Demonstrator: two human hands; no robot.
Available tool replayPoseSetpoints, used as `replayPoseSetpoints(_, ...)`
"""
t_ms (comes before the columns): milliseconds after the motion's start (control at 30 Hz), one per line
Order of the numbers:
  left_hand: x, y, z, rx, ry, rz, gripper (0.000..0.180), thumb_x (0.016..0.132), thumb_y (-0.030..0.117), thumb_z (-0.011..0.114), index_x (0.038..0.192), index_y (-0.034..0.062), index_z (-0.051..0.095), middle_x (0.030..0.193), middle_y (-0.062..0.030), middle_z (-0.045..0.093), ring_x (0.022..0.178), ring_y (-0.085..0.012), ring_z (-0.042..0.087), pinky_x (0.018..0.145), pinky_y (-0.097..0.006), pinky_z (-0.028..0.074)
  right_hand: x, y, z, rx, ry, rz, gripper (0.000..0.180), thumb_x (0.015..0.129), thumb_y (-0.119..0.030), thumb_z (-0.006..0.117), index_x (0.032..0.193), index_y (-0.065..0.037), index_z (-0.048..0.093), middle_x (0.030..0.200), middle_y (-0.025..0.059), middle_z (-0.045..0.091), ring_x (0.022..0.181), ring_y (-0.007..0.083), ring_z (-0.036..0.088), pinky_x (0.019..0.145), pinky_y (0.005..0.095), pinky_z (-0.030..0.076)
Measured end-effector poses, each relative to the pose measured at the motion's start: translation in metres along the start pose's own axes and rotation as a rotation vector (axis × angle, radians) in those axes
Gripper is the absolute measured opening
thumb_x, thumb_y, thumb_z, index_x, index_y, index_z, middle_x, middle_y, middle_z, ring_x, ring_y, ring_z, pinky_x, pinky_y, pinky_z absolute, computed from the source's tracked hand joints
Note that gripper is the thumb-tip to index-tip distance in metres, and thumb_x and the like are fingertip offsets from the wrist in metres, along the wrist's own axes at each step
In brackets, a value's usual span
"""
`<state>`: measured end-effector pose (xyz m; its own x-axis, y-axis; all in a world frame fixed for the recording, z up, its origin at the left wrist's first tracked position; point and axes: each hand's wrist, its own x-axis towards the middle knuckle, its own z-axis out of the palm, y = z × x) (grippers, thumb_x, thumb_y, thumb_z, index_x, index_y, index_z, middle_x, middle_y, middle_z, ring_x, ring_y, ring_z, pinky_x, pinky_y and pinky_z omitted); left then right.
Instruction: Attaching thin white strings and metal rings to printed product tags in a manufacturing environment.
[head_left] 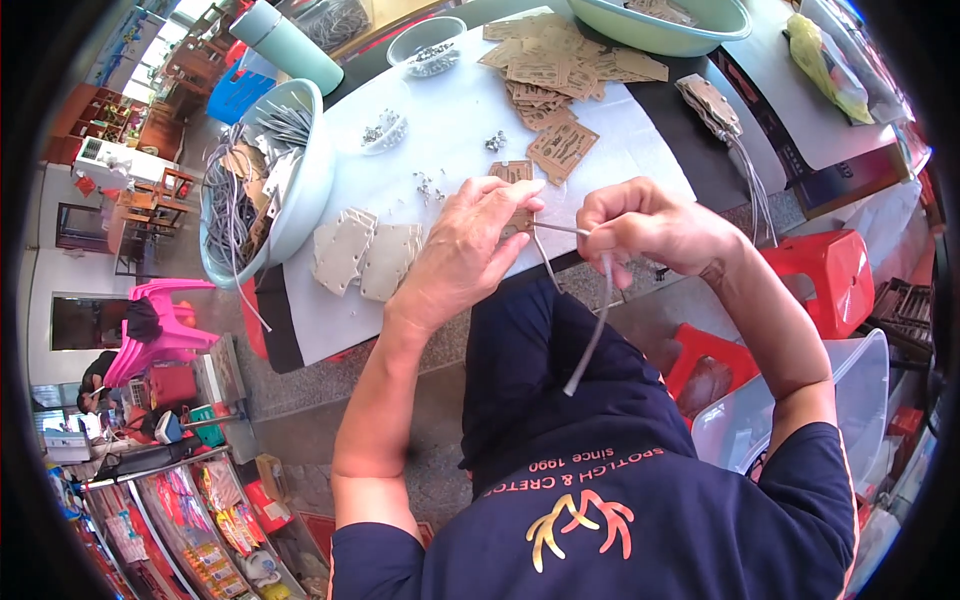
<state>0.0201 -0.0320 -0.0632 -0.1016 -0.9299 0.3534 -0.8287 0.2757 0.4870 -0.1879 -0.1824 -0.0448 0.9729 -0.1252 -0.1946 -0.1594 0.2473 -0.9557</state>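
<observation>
My left hand (466, 248) pinches a brown cardboard tag (514, 172) at the near edge of the white-covered table (460, 120). My right hand (640, 225) grips a grey-white cord (594, 330) that runs from the tag and hangs down over my lap. The two hands are close together, a short stretch of cord taut between them. The tag is mostly hidden by my left fingers.
Stacked pale tags (365, 255) lie left of my hands. A light green bowl (275, 180) holds cords and tags. More brown tags (555, 70) pile at the far side beside small metal eyelets (430, 185). Red stools (825, 275) and a clear plastic tub (860, 390) stand at my right.
</observation>
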Motion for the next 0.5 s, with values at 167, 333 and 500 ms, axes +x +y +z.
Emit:
replayPoseSetpoints(167, 0.001, -0.002, 0.004, -0.042, 0.007, -0.019, 0.042, 0.083, -0.001, 0.069, 0.124, 0.0072, 0.062, 0.115, -0.0059, 0.07, 0.116, -0.0284, 0.058, 0.104, -0.041, 0.044, -0.017, -0.007, -0.016, 0.247, -0.388, -0.31, 0.012, 0.09, -0.008, 0.066, 0.088, 0.003, 0.063, 0.084, 0.0116, 0.067, 0.068, 0.0175, 0.066, 0.064, 0.0308, 0.056)
replayPoseSetpoints(333, -0.006, -0.009, 0.006, 0.02, 0.034, 0.046, 0.031, 0.082, -0.003, 0.07, 0.111, 0.0072, 0.069, 0.114, -0.0054, 0.071, 0.115, -0.0283, 0.059, 0.102, -0.04, 0.046, -0.021, 0.014, -0.023, -0.193, -0.431, 0.314, 0.017, 0.091, -0.01, 0.064, 0.096, 0.006, 0.064, 0.092, 0.012, 0.069, 0.083, 0.0232, 0.074, 0.073, 0.0335, 0.059)
replayPoseSetpoints(500, -0.006, -0.009, 0.009, -0.011, 0.042, 0.038, 0.029, 0.082, 0.0, 0.071, 0.11, 0.0067, 0.069, 0.115, -0.0056, 0.07, 0.115, -0.0293, 0.058, 0.103, -0.041, 0.045, -0.012, 0.077, -0.002, -0.446, -0.202, 0.291, 0.043, 0.094, -0.028, 0.066, 0.119, 0.005, 0.056, 0.096, 0.0146, 0.068, 0.081, 0.0217, 0.072, 0.073, 0.034, 0.056)
